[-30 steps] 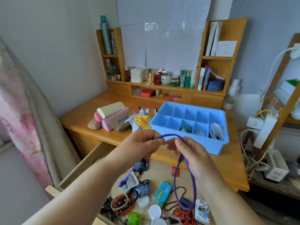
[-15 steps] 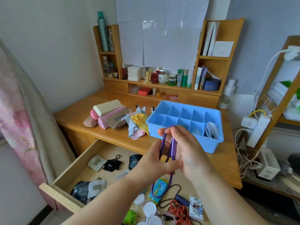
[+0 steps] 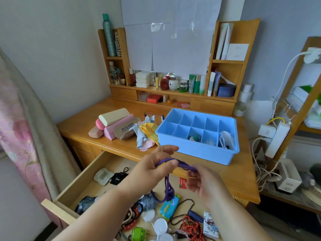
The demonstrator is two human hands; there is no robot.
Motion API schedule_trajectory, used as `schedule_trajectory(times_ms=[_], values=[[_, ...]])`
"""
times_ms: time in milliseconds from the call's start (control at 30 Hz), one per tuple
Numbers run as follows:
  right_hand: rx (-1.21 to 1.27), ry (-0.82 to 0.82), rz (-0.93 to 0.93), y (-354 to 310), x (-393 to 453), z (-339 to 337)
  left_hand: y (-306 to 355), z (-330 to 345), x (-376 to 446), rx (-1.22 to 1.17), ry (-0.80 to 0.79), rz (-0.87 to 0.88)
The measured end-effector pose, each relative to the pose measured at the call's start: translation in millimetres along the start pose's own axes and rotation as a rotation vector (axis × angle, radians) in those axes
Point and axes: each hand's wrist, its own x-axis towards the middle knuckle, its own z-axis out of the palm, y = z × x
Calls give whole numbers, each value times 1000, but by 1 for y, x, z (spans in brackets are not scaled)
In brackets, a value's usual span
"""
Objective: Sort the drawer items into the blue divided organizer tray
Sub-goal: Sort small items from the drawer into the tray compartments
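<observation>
From the head camera, you are holding a purple cord above the open drawer, in front of the wooden desk. Your left hand is pinching the cord's upper loop between thumb and forefinger, with the other fingers curled loosely beneath. Your right hand is gripping the same loop just beside it, fingers bent around the strand, so both hands are closing on the cord. The rest of the cord is hanging down in folded strands, its lower end dangling over the clutter in the drawer, near a green and blue packet. The blue organizer tray is sitting on the desk beyond your hands, well apart from the cord. Two of its near-row compartments are holding small items and the rightmost near one is holding something white; the far row is looking bare. To the left of the tray, crumpled cloths are lying beside a stack of pink and cream cases. In the drawer, red beads, white round pads, a green round object and a dark pouch are lying loose.
</observation>
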Motion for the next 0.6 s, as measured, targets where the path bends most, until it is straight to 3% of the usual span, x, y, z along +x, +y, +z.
schedule_trajectory(times_ms=[67, 100, 133, 200, 233, 267, 367, 600], values=[[-112, -32, 35, 1, -1, 4, -1, 3, 4, -73, 48, -43], [-246, -9, -48, 0, -1, 3, -1, 3, 5, -96, 58, -84], [-483, 43, -221, -1, 1, 0, -1, 3, 7, -113, 54, -133], [-887, 122, -756, -4, 0, -9, -2, 2, 11, -119, 26, -216], [-921, 54, -964, -6, -2, -11, -3, 1, 13, -98, 27, -243], [-883, -77, -1038, -7, -4, -10, -4, 0, 15, -75, 42, -257], [-692, -404, -786, -7, -7, -3, -9, 3, 20, -108, 133, -226], [-354, -560, -299, 9, -2, 12, -25, 38, 37, -252, 450, -217]])
